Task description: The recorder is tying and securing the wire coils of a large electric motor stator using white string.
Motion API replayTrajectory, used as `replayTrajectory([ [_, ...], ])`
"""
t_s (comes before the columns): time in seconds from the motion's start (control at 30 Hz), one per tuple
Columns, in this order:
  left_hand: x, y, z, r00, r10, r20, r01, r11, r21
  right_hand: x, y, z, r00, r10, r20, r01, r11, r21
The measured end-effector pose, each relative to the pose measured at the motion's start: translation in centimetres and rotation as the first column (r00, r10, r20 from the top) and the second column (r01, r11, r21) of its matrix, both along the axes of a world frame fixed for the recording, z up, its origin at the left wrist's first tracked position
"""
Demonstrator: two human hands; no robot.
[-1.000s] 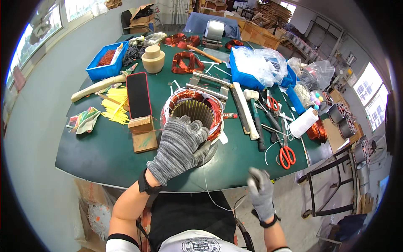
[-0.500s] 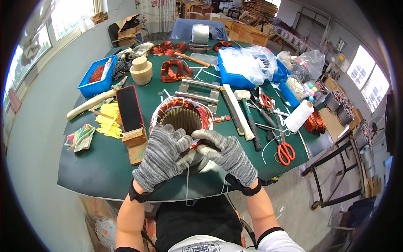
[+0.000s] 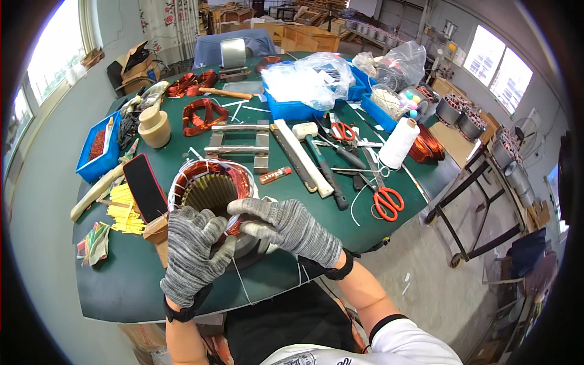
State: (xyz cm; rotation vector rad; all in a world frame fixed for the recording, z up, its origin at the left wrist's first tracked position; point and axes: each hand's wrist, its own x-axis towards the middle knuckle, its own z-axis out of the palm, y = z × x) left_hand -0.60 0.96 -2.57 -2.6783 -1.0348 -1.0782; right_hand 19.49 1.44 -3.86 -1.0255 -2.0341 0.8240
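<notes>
Both gloved hands rest on the copper-wound stator on the green bench; left hand fingers curl over its rim, right hand fingers seemingly pinch a thin white cord.

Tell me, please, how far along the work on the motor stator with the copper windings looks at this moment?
Done: copper coils already sit in the stator, and white lacing shows around its top rim. In hand: the left hand and right hand, both gloved, meet at the near rim, with a thin white cord trailing toward the table edge. Left: how much of the rim remains untied cannot be told.
</notes>
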Motion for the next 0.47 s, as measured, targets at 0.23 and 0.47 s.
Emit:
replayTrajectory([
  [0.23, -0.44, -0.48, -0.42, 0.997, 0.076, 0.009, -0.076, 0.997, -0.007, -0.59, 0.53, -0.81, 0.995, 0.029, -0.095, -0.022, 0.996, 0.081],
  [0.47, -0.10, -0.12, -0.64, 0.999, 0.044, 0.016, -0.044, 0.999, -0.023, 0.03, 0.48, -0.47, 0.997, 0.020, -0.078, -0.013, 0.995, 0.094],
])
